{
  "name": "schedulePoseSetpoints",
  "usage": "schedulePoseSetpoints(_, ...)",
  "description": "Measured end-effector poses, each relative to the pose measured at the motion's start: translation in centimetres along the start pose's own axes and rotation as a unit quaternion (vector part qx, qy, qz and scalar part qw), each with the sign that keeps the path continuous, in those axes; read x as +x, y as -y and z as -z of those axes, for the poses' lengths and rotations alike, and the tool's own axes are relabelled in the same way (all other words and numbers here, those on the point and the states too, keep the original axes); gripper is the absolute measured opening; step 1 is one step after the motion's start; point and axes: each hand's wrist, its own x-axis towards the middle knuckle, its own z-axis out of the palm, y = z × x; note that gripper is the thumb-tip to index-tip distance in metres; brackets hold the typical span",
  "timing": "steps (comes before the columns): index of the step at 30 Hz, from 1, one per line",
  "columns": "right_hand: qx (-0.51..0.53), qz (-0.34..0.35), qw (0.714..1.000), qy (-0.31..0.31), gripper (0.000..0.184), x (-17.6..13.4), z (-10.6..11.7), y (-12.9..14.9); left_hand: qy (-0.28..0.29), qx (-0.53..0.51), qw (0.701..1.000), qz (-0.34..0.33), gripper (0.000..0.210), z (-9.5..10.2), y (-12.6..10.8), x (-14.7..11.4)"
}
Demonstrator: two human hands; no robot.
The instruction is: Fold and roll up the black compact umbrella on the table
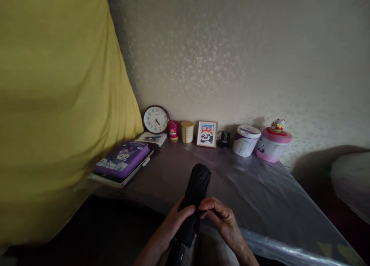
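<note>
A folded black umbrella point(197, 183) is held up at a tilt over the front edge of the table, its dark handle pointing down toward me. My left hand point(176, 220) is wrapped round the middle of the umbrella, thumb across the front. At its right side, my right hand point(220, 219) pinches with thumb and forefinger at a small dark bit, apparently the umbrella's strap or fabric edge. What exactly sits between those fingertips is too dark to be sure of.
A table point(231, 181) under clear plastic stands against the wall. Along its back are a clock point(156, 119), a pink can point(173, 130), a yellow can point(187, 132), a panda picture frame point(207, 134) and two tubs point(246, 141). A purple case point(123, 159) lies left, by a yellow curtain point(63, 104).
</note>
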Motion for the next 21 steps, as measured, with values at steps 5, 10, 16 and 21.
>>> schedulePoseSetpoints(5,-0.070,0.060,0.994,0.061,0.019,0.2,0.3,-0.6,-0.013,0.010,1.000,-0.015,0.051,0.0,-0.1,0.2)
schedulePoseSetpoints(10,-0.149,0.079,0.985,0.043,0.014,0.7,0.2,-1.5,-0.011,0.034,0.997,-0.064,0.054,0.4,-0.3,-0.1)
schedulePoseSetpoints(16,-0.205,0.080,0.975,0.007,0.011,0.9,-1.1,-2.0,-0.018,0.031,0.998,-0.050,0.056,0.5,0.5,0.1)
schedulePoseSetpoints(21,-0.204,0.068,0.972,-0.090,0.014,0.7,-1.6,-2.7,-0.020,-0.001,1.000,-0.021,0.060,0.7,1.3,0.2)
